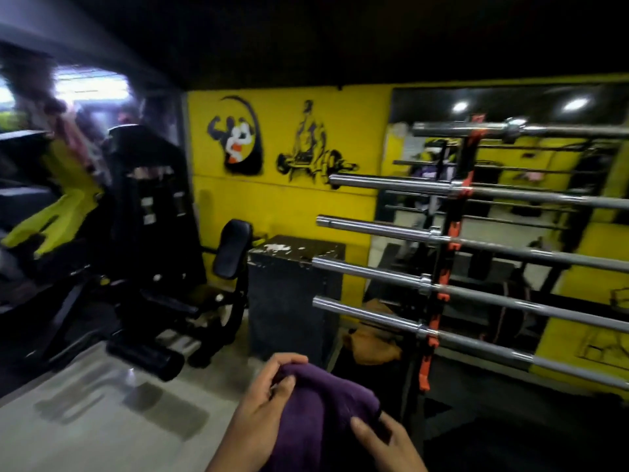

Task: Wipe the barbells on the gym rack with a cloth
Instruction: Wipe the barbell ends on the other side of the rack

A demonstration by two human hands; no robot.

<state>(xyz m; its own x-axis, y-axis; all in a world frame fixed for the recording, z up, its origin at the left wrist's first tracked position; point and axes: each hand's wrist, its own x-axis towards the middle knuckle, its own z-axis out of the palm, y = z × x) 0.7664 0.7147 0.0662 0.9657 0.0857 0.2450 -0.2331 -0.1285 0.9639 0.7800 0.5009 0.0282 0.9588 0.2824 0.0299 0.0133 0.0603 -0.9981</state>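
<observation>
Purple, soft and bunched, the cloth (316, 413) sits low in front of me, held in both hands: my left hand (262, 410) curls over its top edge, my right hand (384, 444) pinches its lower corner. Five smooth chrome barbells (381, 229) lie level, stacked on a black rack (446, 253) with orange hooks, to the right, apart from the cloth. A scuffed black box (289, 294) stands just left of their ends, against a yellow wall (289, 206).
</observation>
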